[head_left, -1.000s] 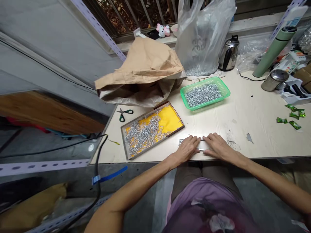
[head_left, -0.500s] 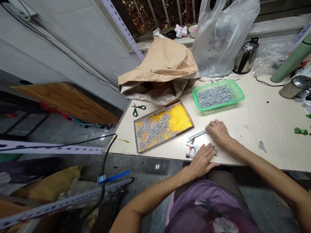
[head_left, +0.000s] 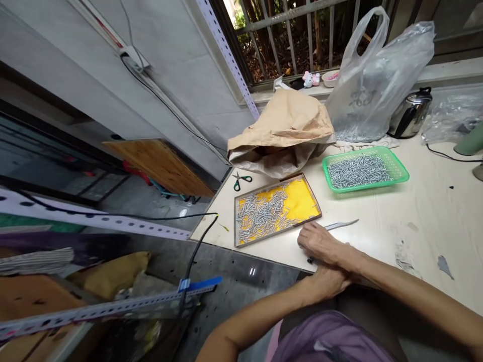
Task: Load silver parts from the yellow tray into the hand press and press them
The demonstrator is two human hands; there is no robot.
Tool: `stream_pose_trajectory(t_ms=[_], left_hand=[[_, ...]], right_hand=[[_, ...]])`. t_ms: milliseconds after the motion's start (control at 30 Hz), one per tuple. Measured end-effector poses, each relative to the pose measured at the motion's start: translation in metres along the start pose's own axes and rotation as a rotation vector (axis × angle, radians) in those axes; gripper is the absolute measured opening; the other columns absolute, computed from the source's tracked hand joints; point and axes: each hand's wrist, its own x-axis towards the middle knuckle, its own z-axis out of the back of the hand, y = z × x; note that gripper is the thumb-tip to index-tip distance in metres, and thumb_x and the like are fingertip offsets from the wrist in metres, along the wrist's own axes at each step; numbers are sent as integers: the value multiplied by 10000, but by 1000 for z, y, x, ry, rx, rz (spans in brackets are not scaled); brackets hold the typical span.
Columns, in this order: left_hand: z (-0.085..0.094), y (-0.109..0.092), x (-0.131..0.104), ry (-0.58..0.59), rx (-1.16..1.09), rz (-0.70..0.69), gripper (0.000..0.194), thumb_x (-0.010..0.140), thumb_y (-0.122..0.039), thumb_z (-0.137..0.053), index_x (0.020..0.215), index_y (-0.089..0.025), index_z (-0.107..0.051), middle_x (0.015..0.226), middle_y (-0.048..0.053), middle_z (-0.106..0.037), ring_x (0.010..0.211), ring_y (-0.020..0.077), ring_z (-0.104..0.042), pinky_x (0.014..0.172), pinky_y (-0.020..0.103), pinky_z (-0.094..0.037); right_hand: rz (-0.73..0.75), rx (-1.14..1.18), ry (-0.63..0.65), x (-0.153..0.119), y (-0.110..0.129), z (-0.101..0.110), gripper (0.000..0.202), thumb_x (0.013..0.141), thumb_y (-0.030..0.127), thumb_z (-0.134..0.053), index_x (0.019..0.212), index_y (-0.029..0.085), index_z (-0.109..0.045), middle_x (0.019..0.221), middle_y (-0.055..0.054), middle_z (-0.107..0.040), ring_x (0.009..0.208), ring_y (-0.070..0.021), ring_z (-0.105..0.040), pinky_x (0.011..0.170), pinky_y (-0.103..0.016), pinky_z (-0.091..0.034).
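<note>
- Handling advice, as a judgement: steady the tool flat against the counter, and keep fingertips clear of its moving parts, since bent fingers so near a hinge could be pinched.
- The forearms cross closely; easing the wrists apart would probably give more control and a better view.
- The tray is very near, at ten o'clock from the right hand; small, low movements should avoid knocking its loose metal pins.
- Right hand: partly closed, fingers curled down over the tool and touching it; how firmly they grip cannot be told.
- Left hand: tucked under the right wrist, fingers hidden; whether it is closed or holding anything cannot be told.
- The tool lies mostly beneath the right hand, its flat metal handle pointing out toward two o'clock.
- A green basket of similar pins sits at one o'clock.
</note>
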Motion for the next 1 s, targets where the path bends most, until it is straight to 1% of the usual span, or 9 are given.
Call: stream_pose_trajectory(t_ms=[100, 200, 300, 400, 467, 533, 733, 867, 1000], left_hand=[[15, 15, 6, -118, 55, -76, 361, 943, -226, -403, 1273, -146, -525, 1221, 134, -618, 1175, 257, -547, 1010, 422, -449], [53, 47, 6, -340, 187, 11, 332, 948, -157, -362, 1211, -158, -565, 1213, 136, -611, 1179, 236, -526, 1000, 446, -446], [100, 91, 0, -396, 364, 278, 285, 932, -136, -403, 1104, -149, -630, 1032, 120, -653, 986, 223, -560, 844, 388, -500], [133, 128, -8, -260, 468, 434, 251, 903, -102, -440, 946, -152, -683, 904, 103, -639, 900, 214, -522, 765, 341, -480], [144, 141, -12, -135, 491, 451, 238, 896, -106, -461, 860, -154, -691, 875, 100, -625, 888, 215, -501, 757, 332, -455], [148, 148, -12, -43, 497, 433, 231, 897, -120, -469, 828, -151, -687, 874, 104, -621, 891, 225, -491, 756, 338, -433], [157, 145, -2, 56, 467, 353, 220, 891, -108, -473, 777, -131, -658, 860, 129, -623, 901, 241, -515, 775, 352, -419], [157, 123, 0, -54, 276, 420, 184, 871, -139, -513, 788, -132, -677, 853, 103, -662, 876, 212, -563, 805, 322, -439], [138, 85, -9, -137, -151, 578, 164, 801, -196, -575, 886, -167, -712, 813, 38, -702, 726, 150, -598, 697, 247, -459]], right_hand=[[-85, -1, -273, -1, -23, 36, 198, 924, 151, -429, 843, 161, -608, 785, -56, -622, 768, -179, -487, 715, -310, -375], [-245, -42, -542, -10, -68, 78, 212, 942, 197, -413, 963, 156, -620, 855, -75, -654, 839, -196, -541, 764, -321, -414], [-455, -152, -530, -27, -118, 101, 233, 927, 245, -440, 988, 159, -649, 894, -99, -663, 868, -235, -565, 800, -375, -434], [-616, -231, -393, -48, -140, 96, 271, 896, 254, -462, 1054, 166, -664, 980, -131, -652, 909, -279, -575, 790, -424, -453], [-608, -199, -325, -62, -130, 84, 304, 900, 263, -455, 1110, 167, -653, 1060, -147, -636, 940, -286, -582, 796, -433, -467], [-547, -104, -287, -74, -104, 70, 310, 916, 267, -438, 1128, 174, -645, 1066, -138, -639, 943, -270, -593, 790, -412, -484], [-461, 92, -125, -103, -20, 33, 243, 929, 205, -431, 1013, 196, -659, 906, -87, -673, 828, -206, -624, 710, -331, -484], [-486, 114, -99, -118, 3, 21, 241, 942, 183, -411, 978, 190, -649, 883, -78, -663, 802, -192, -607, 697, -315, -460], [-516, 109, -101, -127, 11, 13, 237, 945, 171, -405, 938, 174, -641, 847, -68, -641, 782, -189, -575, 684, -307, -443]])
